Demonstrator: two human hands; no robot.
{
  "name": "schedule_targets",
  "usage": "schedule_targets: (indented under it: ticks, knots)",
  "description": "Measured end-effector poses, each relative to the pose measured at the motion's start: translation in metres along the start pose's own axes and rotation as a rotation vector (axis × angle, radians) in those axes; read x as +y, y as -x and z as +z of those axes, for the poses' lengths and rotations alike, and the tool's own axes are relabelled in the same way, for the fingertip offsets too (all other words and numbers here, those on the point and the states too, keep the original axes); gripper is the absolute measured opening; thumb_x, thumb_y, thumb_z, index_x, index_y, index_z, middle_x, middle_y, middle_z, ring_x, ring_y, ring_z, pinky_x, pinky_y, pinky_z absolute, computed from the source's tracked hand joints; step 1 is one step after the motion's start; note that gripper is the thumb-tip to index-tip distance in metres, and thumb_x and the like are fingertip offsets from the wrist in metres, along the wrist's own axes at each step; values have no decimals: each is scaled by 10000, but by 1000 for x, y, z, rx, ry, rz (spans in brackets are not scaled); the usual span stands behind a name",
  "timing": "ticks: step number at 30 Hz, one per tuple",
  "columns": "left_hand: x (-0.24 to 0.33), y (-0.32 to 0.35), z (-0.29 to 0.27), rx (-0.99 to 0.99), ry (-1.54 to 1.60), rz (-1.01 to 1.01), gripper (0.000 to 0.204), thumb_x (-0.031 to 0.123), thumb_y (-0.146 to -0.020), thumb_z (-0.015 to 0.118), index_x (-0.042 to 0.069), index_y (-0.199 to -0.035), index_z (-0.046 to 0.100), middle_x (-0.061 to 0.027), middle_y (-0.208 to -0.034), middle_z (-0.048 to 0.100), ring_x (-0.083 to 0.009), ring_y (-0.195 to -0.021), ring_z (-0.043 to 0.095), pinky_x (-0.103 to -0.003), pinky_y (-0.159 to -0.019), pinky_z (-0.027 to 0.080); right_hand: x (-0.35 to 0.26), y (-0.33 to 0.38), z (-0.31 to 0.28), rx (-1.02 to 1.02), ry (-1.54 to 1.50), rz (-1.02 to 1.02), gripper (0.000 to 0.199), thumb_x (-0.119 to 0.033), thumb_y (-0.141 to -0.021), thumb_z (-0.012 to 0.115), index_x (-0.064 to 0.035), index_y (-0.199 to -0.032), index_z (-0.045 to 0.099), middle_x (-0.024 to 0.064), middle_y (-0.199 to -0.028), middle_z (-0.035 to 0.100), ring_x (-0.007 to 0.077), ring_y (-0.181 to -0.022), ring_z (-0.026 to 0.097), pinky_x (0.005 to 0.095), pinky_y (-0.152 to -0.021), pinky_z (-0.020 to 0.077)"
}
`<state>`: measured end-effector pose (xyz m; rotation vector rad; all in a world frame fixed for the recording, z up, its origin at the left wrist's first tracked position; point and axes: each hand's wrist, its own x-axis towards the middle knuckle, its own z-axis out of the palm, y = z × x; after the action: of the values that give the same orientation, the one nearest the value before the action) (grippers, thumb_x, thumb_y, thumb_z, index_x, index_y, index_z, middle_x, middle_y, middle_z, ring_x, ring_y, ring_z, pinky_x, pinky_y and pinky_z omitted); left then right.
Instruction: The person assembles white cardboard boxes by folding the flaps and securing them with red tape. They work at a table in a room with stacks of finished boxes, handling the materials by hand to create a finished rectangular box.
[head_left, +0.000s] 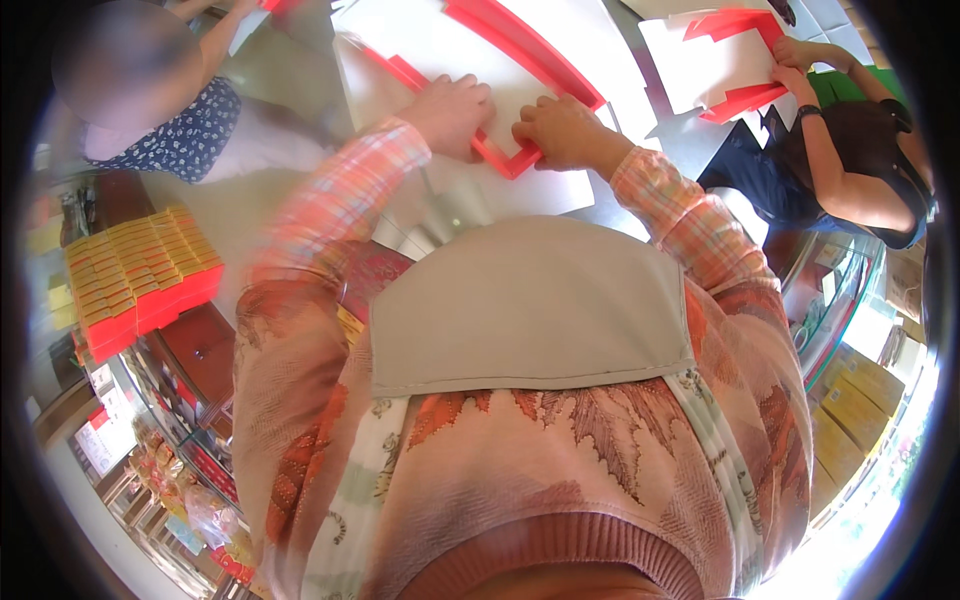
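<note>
On the pale table before me lies a cardboard box blank (470,60), white inside with raised red side flaps, partly folded up. My left hand (455,115) is closed on its near red edge, fingers bent downward over it. To the right, my right hand (568,135) pinches the same near edge by the red corner flap (515,162). The flap's corner shows between the two hands. Some fingertips of both hands are hidden behind the cardboard and the knuckles. A long red flap (525,50) runs along the blank's far right side.
At right, a co-worker's hands (795,62) hold another red-and-white box (735,70). Another person in a dark patterned apron (190,130) stands at left. A tall stack of red-and-yellow boxes (150,275) stands at my left. Yellow cartons (855,400) and a glass case (840,300) are at right.
</note>
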<state>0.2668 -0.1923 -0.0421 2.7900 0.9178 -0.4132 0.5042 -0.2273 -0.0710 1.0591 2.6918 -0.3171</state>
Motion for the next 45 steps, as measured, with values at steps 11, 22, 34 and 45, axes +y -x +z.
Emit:
schedule_targets:
  ticks: [11,22,34,45]
  knots:
    - [-45,12,-31,-107,-11,-190,969,477,-652,961,97,-1461,587,-192,-1530,505,-395,-1524,361,-504,-1261,312,2,2,-3,-37,-80,24,414,-353,-825,876,-236,-1193,728,-21,-1165,694,246,-1192,647,511,-1117,444]
    - [-98,-1,-61,-346,13,-387,1012,373,-614,995,205,-1472,485,-160,-1455,509,-382,-1424,432,-508,-1171,405,4,0,-8,-81,-85,43,410,-344,-853,851,-255,-1230,716,-28,-1190,691,243,-1245,624,550,-1215,370]
    - [-82,-3,-53,-393,-170,-189,760,422,-679,902,68,-1298,638,-194,-1353,531,-361,-1318,472,-502,-1075,438,5,-1,0,20,-118,44,338,-304,-816,875,-243,-1119,739,-1,-1108,704,256,-1166,653,481,-1042,488]
    - [49,-5,-4,-173,293,-109,651,600,-680,903,130,-1113,781,-51,-1052,674,-256,-1093,599,-429,-977,449,4,4,-8,-39,-123,1,436,-363,-799,873,-230,-1197,755,3,-1174,685,260,-1175,635,474,-1019,503]
